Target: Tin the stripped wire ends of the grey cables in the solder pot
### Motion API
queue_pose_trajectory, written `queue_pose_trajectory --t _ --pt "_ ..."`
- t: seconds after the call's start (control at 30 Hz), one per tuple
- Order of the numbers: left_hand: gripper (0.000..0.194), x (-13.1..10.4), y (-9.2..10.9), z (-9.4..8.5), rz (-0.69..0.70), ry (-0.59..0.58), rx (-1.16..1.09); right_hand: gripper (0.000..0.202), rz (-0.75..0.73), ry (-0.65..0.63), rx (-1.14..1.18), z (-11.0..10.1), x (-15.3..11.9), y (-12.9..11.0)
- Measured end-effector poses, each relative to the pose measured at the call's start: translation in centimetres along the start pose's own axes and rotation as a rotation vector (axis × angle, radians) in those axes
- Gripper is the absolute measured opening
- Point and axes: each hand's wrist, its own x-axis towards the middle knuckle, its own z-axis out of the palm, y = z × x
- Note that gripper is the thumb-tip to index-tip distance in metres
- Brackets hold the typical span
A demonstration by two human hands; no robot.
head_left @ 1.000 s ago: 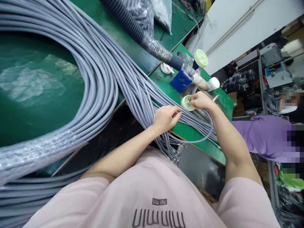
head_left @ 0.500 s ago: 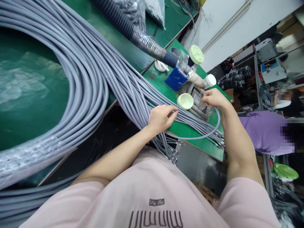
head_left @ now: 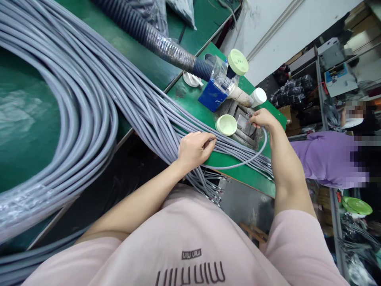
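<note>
Hands apart — right hand [head_left: 259,118] pinching cable [head_left: 263,146] end, left hand [head_left: 195,149] over grey cables [head_left: 166,119] on bench [head_left: 186,97].

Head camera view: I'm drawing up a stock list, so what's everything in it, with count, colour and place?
Cables: many, grey, left to centre
Worktops: at least two, green, left and centre
Ribbed hose: one, dark, silvery wrap, top centre
Blue box: one, blue, by hose
Open tub: one, pale green, centre
Lidded containers: two, pale-green and white tops, beyond open tub
Plastic bags: at least two, greyish, top
Wrapped bundles: several, black, right
Basin: one, green, lower right
Co-worker: at least one, purple top, right
Left hand: one, bare, over cables
Right hand: one, bare, gripping one cable's end
Shirt: one, pink, bottom
</note>
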Motion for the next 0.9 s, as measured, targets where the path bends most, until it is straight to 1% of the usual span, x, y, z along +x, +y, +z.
queue_pose_trajectory --t 0.17,0.37,0.43,0.5,0.6,0.7,0.8,0.9 --pt "0.016 0.0 0.1 -0.1 0.023 0.012 0.012 0.015 -0.006 -0.020 0.019 0.3 0.5 -0.2" --pt "0.016 0.0 0.1 0.0 0.038 0.025 0.022 0.010 -0.008 -0.042 0.006 1.1 1.4 -0.1" --pt "0.016 0.1 0.1 0.0 0.036 0.021 0.022 0.012 -0.002 -0.033 0.016 1.1 1.3 -0.1" --pt "0.016 0.1 0.1 0.0 0.032 0.018 0.023 0.014 -0.020 -0.006 0.053 0.8 0.5 -0.2" --pt "0.016 0.1 0.1 0.0 0.027 0.016 0.023 0.020 -0.098 0.028 0.172 0.1 -2.4 -0.5" --pt "0.016 0.0 0.1 0.0 0.026 0.013 0.021 0.023 -0.172 0.043 0.336 -0.1 -6.7 -0.9" --pt "0.016 0.0 0.0 -0.1 0.028 0.010 0.024 0.021 -0.204 0.054 0.447 0.3 -11.3 -1.5" --pt "0.016 0.0 0.0 -0.1 0.027 0.011 0.037 0.020 -0.238 0.063 0.491 1.0 -15.0 -2.1"
